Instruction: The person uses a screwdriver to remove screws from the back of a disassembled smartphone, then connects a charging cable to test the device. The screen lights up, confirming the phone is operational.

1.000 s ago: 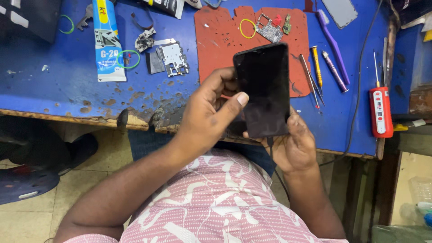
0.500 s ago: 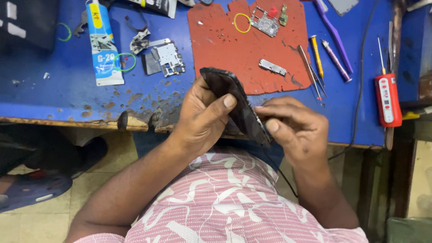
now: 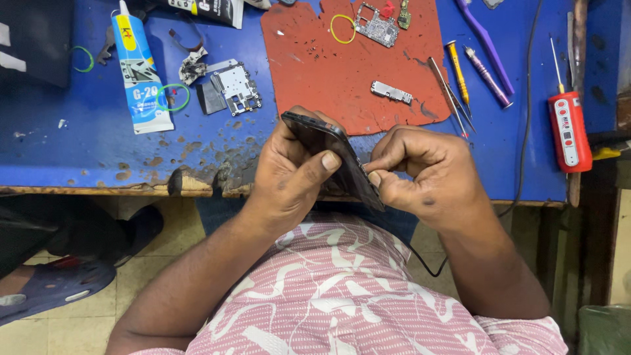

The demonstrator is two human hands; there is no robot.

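- The left hand (image 3: 289, 174) wraps around a dark phone (image 3: 332, 158), thumb pressed flat on its face, holding it tilted on edge.
- The right hand (image 3: 427, 171) pinches the phone's lower edge with closed fingertips (image 3: 376, 179).
- The phone hovers just below the red mat (image 3: 315, 72).
- A metal bracket (image 3: 391, 92) lies on that mat; screwdrivers (image 3: 460, 72) lie just right of it.

Blue-painted workbench (image 3: 79, 151), paint chipped along worn front edge, bare wood showing. Red mat (image 3: 328, 72) on top. Beige tiled floor (image 3: 85, 309) beneath. Even, soft light.
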